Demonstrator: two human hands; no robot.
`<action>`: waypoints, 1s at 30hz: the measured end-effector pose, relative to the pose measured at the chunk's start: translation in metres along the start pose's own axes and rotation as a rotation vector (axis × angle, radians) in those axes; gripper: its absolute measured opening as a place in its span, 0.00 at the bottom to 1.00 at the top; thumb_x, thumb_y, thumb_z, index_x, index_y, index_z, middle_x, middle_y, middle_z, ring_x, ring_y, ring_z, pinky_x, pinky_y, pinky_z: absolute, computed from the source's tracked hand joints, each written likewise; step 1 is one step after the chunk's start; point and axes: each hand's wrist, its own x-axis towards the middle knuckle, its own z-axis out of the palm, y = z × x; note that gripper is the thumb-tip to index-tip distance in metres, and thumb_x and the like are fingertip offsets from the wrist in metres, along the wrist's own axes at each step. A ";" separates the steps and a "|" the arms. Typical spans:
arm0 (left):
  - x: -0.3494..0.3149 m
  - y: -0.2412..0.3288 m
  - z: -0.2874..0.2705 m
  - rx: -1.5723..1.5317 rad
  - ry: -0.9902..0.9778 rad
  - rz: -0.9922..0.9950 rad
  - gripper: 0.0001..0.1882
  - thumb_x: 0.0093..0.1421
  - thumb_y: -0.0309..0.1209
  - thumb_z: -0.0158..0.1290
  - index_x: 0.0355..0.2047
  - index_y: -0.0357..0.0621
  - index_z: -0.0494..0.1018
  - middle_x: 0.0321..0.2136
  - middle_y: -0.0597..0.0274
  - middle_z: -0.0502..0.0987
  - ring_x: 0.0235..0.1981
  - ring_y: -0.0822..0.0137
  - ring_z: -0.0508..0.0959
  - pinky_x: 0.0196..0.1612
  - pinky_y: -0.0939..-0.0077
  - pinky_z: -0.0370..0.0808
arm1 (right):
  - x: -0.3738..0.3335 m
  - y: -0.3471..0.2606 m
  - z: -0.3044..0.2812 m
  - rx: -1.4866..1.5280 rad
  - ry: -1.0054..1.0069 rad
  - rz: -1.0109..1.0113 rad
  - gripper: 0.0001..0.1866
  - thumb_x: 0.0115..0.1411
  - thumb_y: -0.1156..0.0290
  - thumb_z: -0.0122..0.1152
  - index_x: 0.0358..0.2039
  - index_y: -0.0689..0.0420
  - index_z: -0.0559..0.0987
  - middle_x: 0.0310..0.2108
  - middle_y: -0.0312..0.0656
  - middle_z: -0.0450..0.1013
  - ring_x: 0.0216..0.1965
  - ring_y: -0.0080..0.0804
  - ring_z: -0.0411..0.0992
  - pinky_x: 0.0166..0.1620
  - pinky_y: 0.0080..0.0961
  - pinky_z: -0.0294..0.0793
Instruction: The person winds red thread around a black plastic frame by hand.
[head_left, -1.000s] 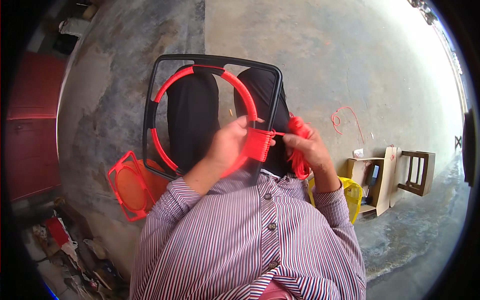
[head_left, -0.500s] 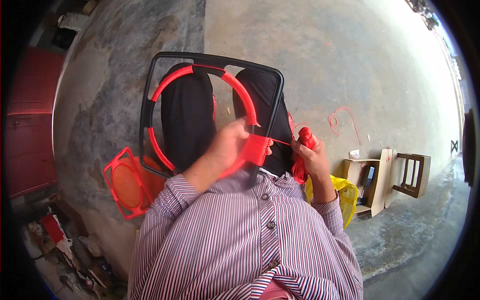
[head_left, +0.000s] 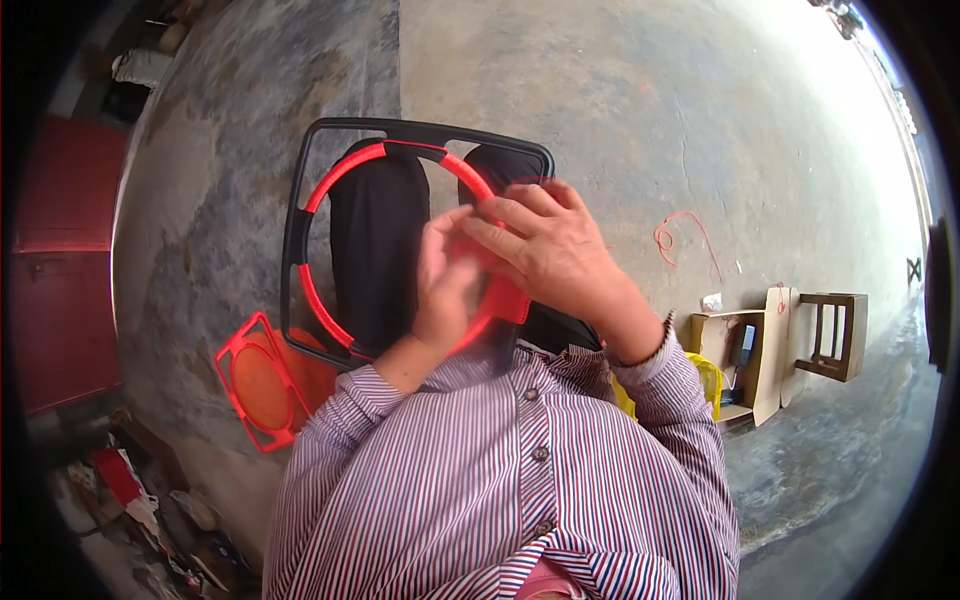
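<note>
A black rectangular frame (head_left: pixel 292 225) with a round inner ring leans over my knees. Red cord (head_left: pixel 330 178) is wound tightly along much of the ring, with black stretches between. At the ring's right side my two hands meet. My left hand (head_left: pixel 445 285), smeared by motion, is inside the ring, its thumb apart from its fingers. From the right, my right hand (head_left: pixel 550 250) reaches over the ring's wound edge, back upward and fingers curled over red cord. Most of the cord bundle is hidden between the hands. The wide wound part (head_left: pixel 512 300) shows just below them.
On the floor at left lies a red frame (head_left: pixel 262 385) with a round centre. To the right are a loose red cord (head_left: pixel 690 225), an opened cardboard box (head_left: pixel 765 370), a small wooden stool (head_left: pixel 845 335) and a yellow bag (head_left: pixel 708 378). Assorted scraps (head_left: pixel 135 490) lie lower left.
My right hand has moved left and up from beside the frame to over the ring, bringing the red cord bundle. The left hand has let go of the wound part and shifted inside the ring.
</note>
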 end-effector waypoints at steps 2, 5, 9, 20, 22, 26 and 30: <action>0.000 -0.007 -0.020 0.151 -0.064 -0.123 0.21 0.52 0.23 0.41 0.49 0.36 0.64 0.45 0.59 0.70 0.44 0.70 0.71 0.46 0.76 0.68 | -0.001 0.003 0.009 -0.077 0.126 -0.107 0.23 0.41 0.63 0.70 0.39 0.52 0.74 0.44 0.37 0.72 0.46 0.36 0.71 0.46 0.35 0.69; 0.005 -0.008 -0.023 0.044 0.051 -0.276 0.26 0.45 0.16 0.40 0.49 0.37 0.65 0.45 0.58 0.71 0.46 0.68 0.73 0.50 0.73 0.70 | -0.034 0.030 0.033 0.111 0.600 0.216 0.27 0.33 0.68 0.75 0.38 0.48 0.76 0.44 0.37 0.72 0.44 0.40 0.69 0.45 0.35 0.69; 0.009 -0.012 -0.029 0.050 -0.001 -0.348 0.35 0.42 0.11 0.40 0.54 0.42 0.63 0.47 0.60 0.71 0.47 0.66 0.74 0.48 0.73 0.75 | -0.066 0.027 0.036 0.255 0.150 0.215 0.19 0.37 0.70 0.71 0.33 0.51 0.79 0.37 0.38 0.71 0.38 0.40 0.68 0.40 0.35 0.69; 0.010 -0.021 -0.046 -0.229 -0.090 -0.649 0.18 0.57 0.22 0.43 0.49 0.33 0.67 0.42 0.57 0.76 0.42 0.67 0.78 0.48 0.72 0.75 | -0.113 0.069 0.027 1.279 0.422 0.603 0.13 0.43 0.69 0.62 0.29 0.60 0.75 0.49 0.48 0.68 0.51 0.38 0.67 0.56 0.36 0.64; 0.010 -0.016 -0.041 -0.258 -0.121 -0.615 0.15 0.61 0.25 0.44 0.47 0.35 0.70 0.40 0.57 0.77 0.41 0.68 0.78 0.47 0.73 0.75 | -0.126 0.072 -0.002 1.637 0.530 0.538 0.18 0.41 0.62 0.61 0.29 0.59 0.68 0.52 0.56 0.68 0.56 0.46 0.65 0.61 0.41 0.58; 0.005 -0.005 -0.026 -0.160 -0.056 -0.618 0.14 0.62 0.26 0.44 0.47 0.36 0.70 0.40 0.58 0.77 0.40 0.68 0.79 0.47 0.73 0.75 | -0.152 0.079 -0.035 1.877 0.456 0.303 0.19 0.48 0.60 0.61 0.33 0.54 0.64 0.28 0.40 0.69 0.31 0.34 0.67 0.45 0.39 0.66; 0.005 0.001 -0.022 -0.185 -0.076 -0.600 0.14 0.63 0.26 0.43 0.47 0.36 0.70 0.40 0.58 0.77 0.40 0.69 0.79 0.48 0.73 0.75 | -0.161 0.096 -0.052 2.091 0.878 0.231 0.17 0.55 0.58 0.59 0.36 0.53 0.64 0.26 0.34 0.62 0.29 0.27 0.62 0.38 0.34 0.67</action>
